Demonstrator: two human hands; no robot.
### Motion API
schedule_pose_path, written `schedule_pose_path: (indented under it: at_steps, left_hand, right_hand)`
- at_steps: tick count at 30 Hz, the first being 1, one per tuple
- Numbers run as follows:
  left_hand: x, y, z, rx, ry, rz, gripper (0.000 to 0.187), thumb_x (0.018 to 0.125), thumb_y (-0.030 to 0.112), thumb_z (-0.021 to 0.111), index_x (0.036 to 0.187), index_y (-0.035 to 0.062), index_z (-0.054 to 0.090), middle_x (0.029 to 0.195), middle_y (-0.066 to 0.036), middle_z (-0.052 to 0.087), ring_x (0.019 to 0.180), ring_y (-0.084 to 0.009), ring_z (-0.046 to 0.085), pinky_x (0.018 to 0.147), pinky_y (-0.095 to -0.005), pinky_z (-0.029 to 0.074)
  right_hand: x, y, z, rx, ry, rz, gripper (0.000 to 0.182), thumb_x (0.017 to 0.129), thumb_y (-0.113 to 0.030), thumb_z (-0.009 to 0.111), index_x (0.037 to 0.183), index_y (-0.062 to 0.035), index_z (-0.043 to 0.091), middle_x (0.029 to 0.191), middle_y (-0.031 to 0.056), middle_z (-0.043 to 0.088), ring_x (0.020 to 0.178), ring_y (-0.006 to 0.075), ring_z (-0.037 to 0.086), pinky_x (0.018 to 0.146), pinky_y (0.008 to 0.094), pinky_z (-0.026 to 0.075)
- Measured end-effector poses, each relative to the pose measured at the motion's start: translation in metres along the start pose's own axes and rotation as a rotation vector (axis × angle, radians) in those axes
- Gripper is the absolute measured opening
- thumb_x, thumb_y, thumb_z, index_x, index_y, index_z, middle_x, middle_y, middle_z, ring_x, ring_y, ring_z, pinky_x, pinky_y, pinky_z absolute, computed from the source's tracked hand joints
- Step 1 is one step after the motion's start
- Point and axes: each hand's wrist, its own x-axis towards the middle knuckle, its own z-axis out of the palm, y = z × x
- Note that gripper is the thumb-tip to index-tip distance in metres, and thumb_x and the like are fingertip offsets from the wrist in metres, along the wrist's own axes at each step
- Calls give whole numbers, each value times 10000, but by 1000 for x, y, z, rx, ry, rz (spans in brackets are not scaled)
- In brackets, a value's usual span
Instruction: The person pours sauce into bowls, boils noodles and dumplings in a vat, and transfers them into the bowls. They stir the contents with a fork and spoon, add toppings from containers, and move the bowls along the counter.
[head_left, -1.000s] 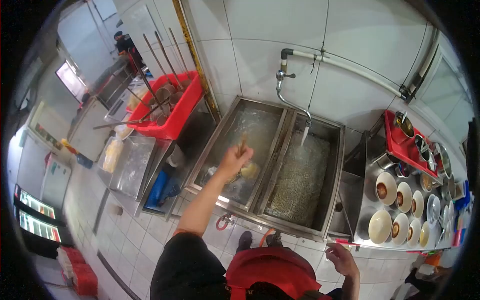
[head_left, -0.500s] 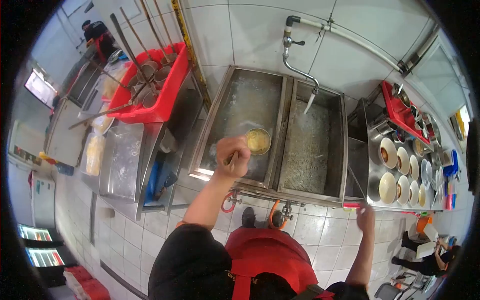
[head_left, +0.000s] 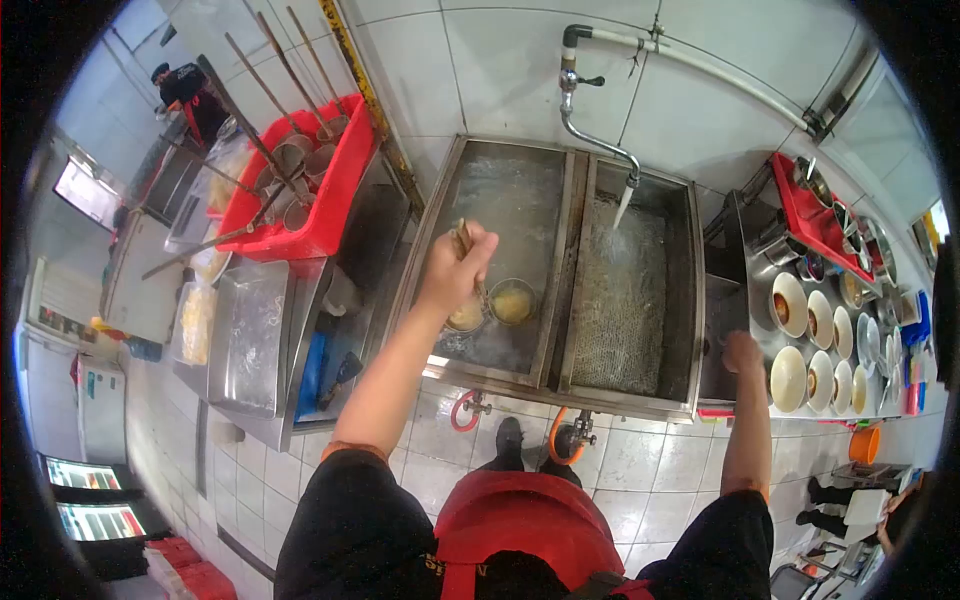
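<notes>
My left hand (head_left: 458,268) is closed round the handles of the noodle strainers, above the steaming left basin (head_left: 505,180). One strainer (head_left: 513,303) holding yellow noodles sits low in the water to the right of the hand. Partly behind my fist is a second strainer (head_left: 465,317), also with pale noodles in it. My right hand (head_left: 742,352) is closed beside the metal counter's left end, close to the bowls; what its fingers hold is too small to make out.
Water runs from the tap (head_left: 625,185) into the right basin (head_left: 625,310). Several bowls (head_left: 788,378) stand on the right counter below a red tray (head_left: 815,225). At left are a red crate (head_left: 335,200) of long-handled strainers and a metal tray (head_left: 250,340). Another person (head_left: 190,95) works far left.
My left hand has risen and shifted slightly left; a second strainer now shows beneath it. My right hand has moved up to the counter, and the long thin stick it held no longer shows clearly.
</notes>
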Motion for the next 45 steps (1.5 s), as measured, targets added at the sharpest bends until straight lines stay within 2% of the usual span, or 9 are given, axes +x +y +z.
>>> schedule_pose_path:
  at_steps: [5,7,9,11,17,20,29,41,45]
  left_hand:
    - [-17,-14,12,92,226,-52,434,907,276,591,575,85,386,529,52,350,509,-52,306,468,-250,237]
    - [-31,-12,17,149,281,41,460,904,270,590,559,62,368,529,49,340,505,-56,286,460,-269,226]
    - [-50,-2,23,105,226,158,461,904,273,587,562,54,369,527,46,336,497,-53,287,454,-275,228]
    - [-62,6,30,33,151,345,438,905,219,567,555,50,365,510,7,342,455,-87,299,439,-281,230]
    - [-90,3,11,26,67,555,400,906,232,561,581,50,414,504,-31,378,420,-153,351,417,-296,239]
    - [-97,5,0,11,60,572,430,912,282,562,578,53,416,502,-31,394,418,-166,380,414,-301,257]
    - [-109,-3,-2,110,100,572,468,896,340,580,557,57,425,497,-50,412,411,-204,425,402,-308,281]
    - [-104,-3,-18,13,34,504,416,884,278,595,581,39,440,511,-45,421,418,-181,405,414,-292,281]
    - [-93,7,-20,-158,-15,406,354,886,209,599,623,23,452,542,-25,416,478,-126,386,455,-269,263]
  right_hand:
    - [-136,-53,-203,95,381,151,221,822,-60,479,974,-108,632,874,180,643,818,336,632,696,472,496]
    - [-161,-114,-256,307,322,-36,255,827,-65,457,984,-142,643,871,165,639,825,334,633,727,459,500]
    - [-158,-171,-249,331,342,-459,246,816,-73,479,979,-140,650,868,151,640,826,338,637,718,448,513]
    - [-155,-236,-257,106,290,-592,190,796,-123,544,948,-116,658,818,139,640,774,281,665,621,385,538]
    - [-103,-345,-199,49,256,-576,124,790,-104,553,839,-98,667,779,129,652,750,278,666,617,378,535]
    - [-117,-330,-220,149,240,-568,117,787,-100,562,760,-103,676,790,138,662,755,277,668,608,373,538]
    - [-77,-348,-199,217,-36,-484,197,783,-88,568,929,-30,687,950,175,675,911,327,661,730,410,551]
    - [-66,-338,-201,452,-191,-502,203,788,-84,515,927,-4,640,967,213,643,948,380,614,810,465,502]
    - [-48,-339,-155,324,-27,-730,162,799,-74,535,905,-5,637,877,167,656,856,329,641,723,426,511]
